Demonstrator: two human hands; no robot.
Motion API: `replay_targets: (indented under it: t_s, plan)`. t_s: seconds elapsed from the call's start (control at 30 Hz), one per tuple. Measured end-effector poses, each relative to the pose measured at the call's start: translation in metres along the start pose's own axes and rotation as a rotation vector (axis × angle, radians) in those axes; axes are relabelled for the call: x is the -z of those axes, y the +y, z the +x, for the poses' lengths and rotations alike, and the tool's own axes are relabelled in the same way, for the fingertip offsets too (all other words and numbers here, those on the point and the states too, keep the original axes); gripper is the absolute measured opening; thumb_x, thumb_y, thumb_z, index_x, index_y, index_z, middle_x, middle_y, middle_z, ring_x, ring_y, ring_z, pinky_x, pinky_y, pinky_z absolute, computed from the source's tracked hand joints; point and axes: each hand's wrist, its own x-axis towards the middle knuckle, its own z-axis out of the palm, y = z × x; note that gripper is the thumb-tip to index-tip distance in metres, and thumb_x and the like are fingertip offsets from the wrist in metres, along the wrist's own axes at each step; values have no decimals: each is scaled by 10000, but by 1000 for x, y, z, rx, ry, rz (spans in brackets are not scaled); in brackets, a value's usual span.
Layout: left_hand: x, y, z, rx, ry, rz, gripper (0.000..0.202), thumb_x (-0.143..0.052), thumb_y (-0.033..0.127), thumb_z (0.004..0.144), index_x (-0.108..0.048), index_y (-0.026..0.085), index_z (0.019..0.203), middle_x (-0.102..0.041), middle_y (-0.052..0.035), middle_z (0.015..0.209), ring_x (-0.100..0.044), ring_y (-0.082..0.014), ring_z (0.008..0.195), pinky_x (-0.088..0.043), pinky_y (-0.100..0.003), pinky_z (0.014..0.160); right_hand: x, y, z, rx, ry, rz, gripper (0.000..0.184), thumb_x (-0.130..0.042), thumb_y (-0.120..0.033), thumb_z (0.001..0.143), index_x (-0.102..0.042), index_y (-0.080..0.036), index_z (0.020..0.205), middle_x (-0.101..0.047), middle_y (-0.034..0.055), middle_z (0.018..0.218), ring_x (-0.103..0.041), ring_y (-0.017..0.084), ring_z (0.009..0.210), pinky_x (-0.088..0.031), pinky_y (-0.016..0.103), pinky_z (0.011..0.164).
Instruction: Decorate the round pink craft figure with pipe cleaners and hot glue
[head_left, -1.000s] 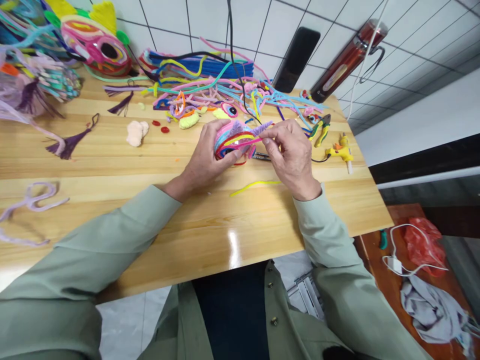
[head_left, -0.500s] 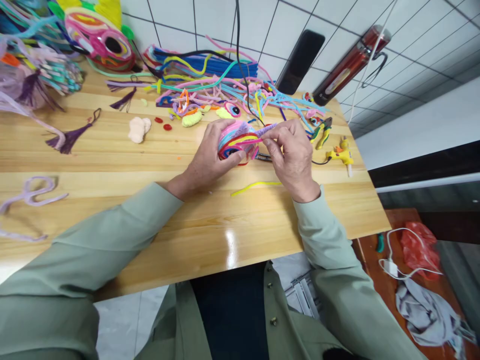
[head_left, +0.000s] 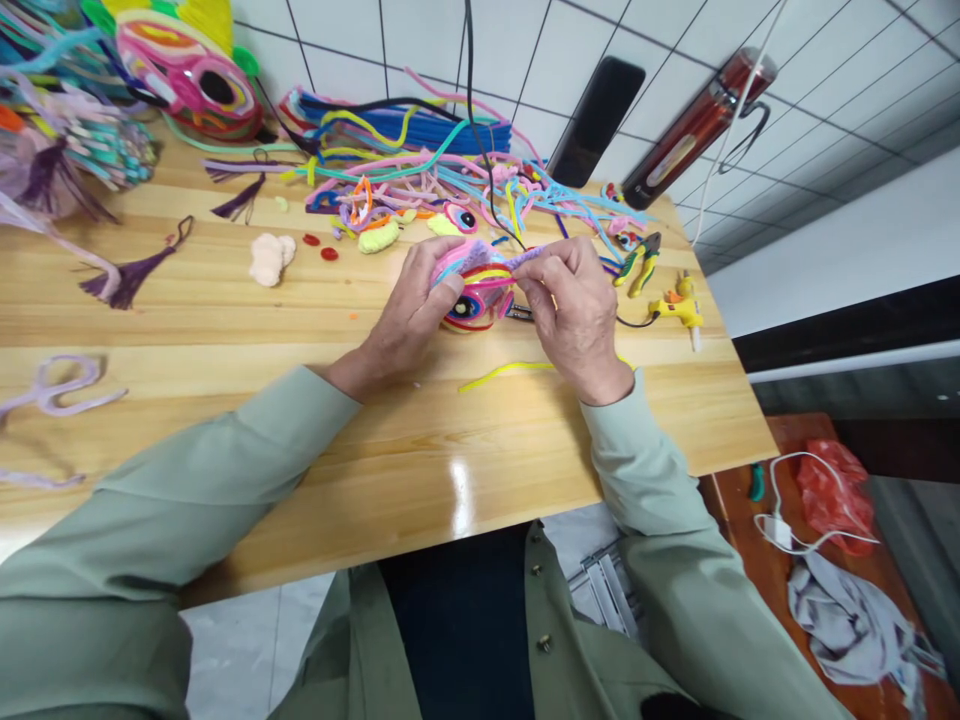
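Observation:
Near the middle of the table sits a colourful pipe-cleaner figure [head_left: 466, 308] with a dark round eye and pink, yellow, red and blue strips. My left hand [head_left: 409, 310] grips its left side, thumb over the top near the eye. At its right side my right hand [head_left: 574, 305] pinches the end of a pink pipe cleaner [head_left: 496, 284] that runs across the figure. A fuzzy purple piece [head_left: 526, 257] juts out beside those fingers. Below the hands lies a yellow pipe cleaner [head_left: 499, 373], partly hidden by my right wrist.
Loose pipe cleaners [head_left: 420, 165] are heaped along the wall. Pliers [head_left: 642, 265] and a yellow glue gun [head_left: 679, 308] lie to the right. A phone [head_left: 598, 120] and a red thermos [head_left: 697, 130] stand behind. A larger finished-looking mask figure [head_left: 191, 75] is back left.
My left thumb has moved up and left off the figure's lower front, so its eye shows more. My right hand keeps its pinch. The whole view has shifted slightly.

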Motion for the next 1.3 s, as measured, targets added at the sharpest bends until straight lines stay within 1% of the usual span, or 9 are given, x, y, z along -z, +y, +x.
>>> replay_targets:
  t_s: [0.07,0.17,0.27,0.4,0.57,0.77,0.93,1.1,1.3]
  plan:
    - [0,-1,0,12,-10,7,651,-514,822,1241,-563,399,1732,-670,-46,1743,-625,-392,1685,-519,-671,1464,0,2,0,-16,-22,13,369,-573,-591,1280,-813,-315,1225,-786,110,1233,-790,304,1186,-739,495,985]
    - [0,-2,1,9,-7,-10,699,-568,842,1214,-573,359,1719,-681,-86,1724,-630,-403,1675,-519,-683,1451,0,4,-1,-34,-44,29,318,-617,-569,1269,-816,-324,1239,-791,111,1271,-786,300,1181,-737,486,982]
    - [0,-2,0,16,2,-34,686,-612,823,1201,-594,357,1704,-691,-116,1709,-637,-412,1657,-520,-684,1437,-2,4,-1,-29,-35,29,315,-610,-550,1275,-822,-318,1252,-793,109,1260,-792,299,1178,-740,490,983]
    - [0,-1,-1,23,5,-56,642,-627,786,1206,-605,390,1711,-689,-102,1716,-633,-410,1651,-506,-684,1445,-4,0,-3,-22,-20,19,330,-580,-521,1288,-833,-309,1281,-812,110,1264,-813,297,1177,-751,492,977]
    - [-1,-2,-1,21,15,-60,620,-626,783,1207,-611,412,1704,-694,-93,1722,-639,-404,1644,-507,-692,1449,-7,-10,-4,-22,15,-30,287,-613,-477,1282,-835,-297,1254,-848,89,1235,-833,280,1169,-750,454,973]
    - [-3,-4,-1,32,29,-55,635,-610,791,1211,-596,387,1701,-683,-105,1716,-629,-418,1658,-509,-693,1448,-17,-16,-4,-38,7,-79,253,-674,-479,1254,-833,-288,1213,-860,91,1199,-815,279,1150,-723,421,979]
    - [-3,-3,-2,32,17,-47,631,-603,796,1211,-581,412,1711,-675,-99,1735,-623,-421,1670,-491,-703,1465,-23,-18,-4,-60,3,-77,268,-669,-496,1254,-825,-284,1207,-849,89,1197,-804,265,1110,-710,398,947]
    - [-4,-3,-1,26,20,-58,668,-623,805,1195,-578,365,1696,-678,-126,1716,-625,-436,1661,-460,-707,1481,-25,-20,-3,-78,14,-38,248,-679,-491,1241,-822,-289,1223,-830,88,1211,-808,269,1093,-729,409,942]
    - [-3,0,-1,37,21,-70,696,-662,809,1178,-585,337,1683,-675,-140,1708,-623,-436,1650,-447,-697,1486,-25,-24,-2,-104,-11,-86,161,-728,-425,1217,-809,-289,1190,-826,86,1211,-805,262,1091,-716,396,939]
